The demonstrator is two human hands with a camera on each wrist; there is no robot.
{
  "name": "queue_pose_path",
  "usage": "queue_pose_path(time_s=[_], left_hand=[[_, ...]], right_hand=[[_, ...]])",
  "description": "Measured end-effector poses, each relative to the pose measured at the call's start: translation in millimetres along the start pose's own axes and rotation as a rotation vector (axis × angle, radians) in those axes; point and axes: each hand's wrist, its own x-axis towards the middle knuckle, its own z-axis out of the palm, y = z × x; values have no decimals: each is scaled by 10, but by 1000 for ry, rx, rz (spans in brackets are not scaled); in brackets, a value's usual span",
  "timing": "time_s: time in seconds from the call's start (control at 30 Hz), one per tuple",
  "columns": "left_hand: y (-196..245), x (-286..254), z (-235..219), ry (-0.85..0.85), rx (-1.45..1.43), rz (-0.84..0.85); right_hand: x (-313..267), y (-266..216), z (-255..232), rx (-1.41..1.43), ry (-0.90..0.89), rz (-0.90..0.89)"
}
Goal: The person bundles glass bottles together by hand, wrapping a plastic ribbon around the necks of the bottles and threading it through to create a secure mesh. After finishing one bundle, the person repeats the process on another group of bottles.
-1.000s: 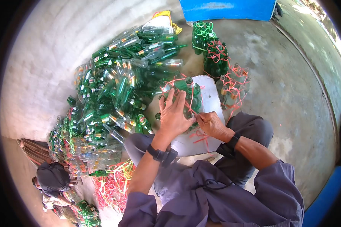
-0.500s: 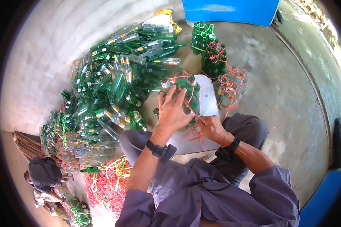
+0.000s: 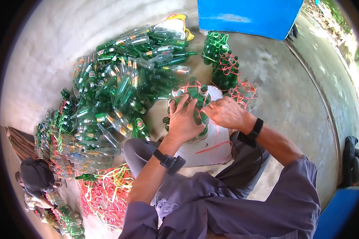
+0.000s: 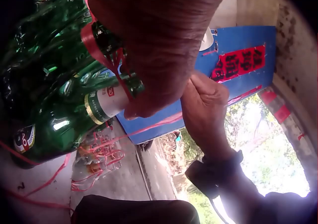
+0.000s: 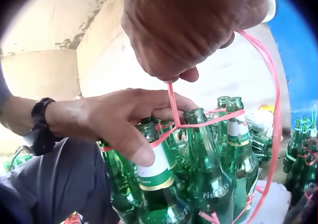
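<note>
Green glass bottle cluster (image 3: 193, 104) upright on white board (image 3: 211, 149), hemmed by loose bottle heap (image 3: 123, 83) to the left and tied bundles (image 3: 226, 69) behind; bare concrete floor (image 3: 299, 107) to the right. Left hand (image 3: 182, 121) lies spread across the bottle necks (fingers straight). Right hand (image 3: 226, 112), just beside, pinches red strap (image 5: 175, 107) looped round them.

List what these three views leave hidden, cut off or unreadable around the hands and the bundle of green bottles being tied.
- Head view: the left hand covers much of the bottle bundle, so its count is unclear.
- Right wrist view: the right hand is cut by the top edge; its grip on the red string is hidden.
- Left wrist view: the bottle label is blurred.
- Head view: the loose bottle pile has labels too small to read.
</note>
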Motion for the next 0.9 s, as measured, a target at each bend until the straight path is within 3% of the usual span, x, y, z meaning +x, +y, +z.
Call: queue_pose_path(time_s=[0.1,0.33,0.43,0.5,0.53,0.6,0.63,0.7,0.83,0.9], left_hand=[[-4,0,55,130,-48,44],[-31,27,42,9,-45,-38],[-71,25,89,14,-85,-30],[-68,13,116,109,-114,13],[-62,12,119,106,-117,12],[-47,12,88,67,-52,19],[-36,15,69,67,-52,21],[-9,9,51,63,-57,28],[-19,-9,84,70,-53,7],[-42,-18,117,145,-69,44]], right_hand=[[237,118,36,-42,-45,-43],[491,340,467,125,-117,110],[493,373,622,221,4,162],[506,359,659,374,31,349],[530,358,672,376,28,351],[607,365,677,445,-137,605],[622,363,663,444,-136,606],[621,362,640,456,-191,787],[494,380,733,462,-212,793],[313,423,889,303,-258,529]])
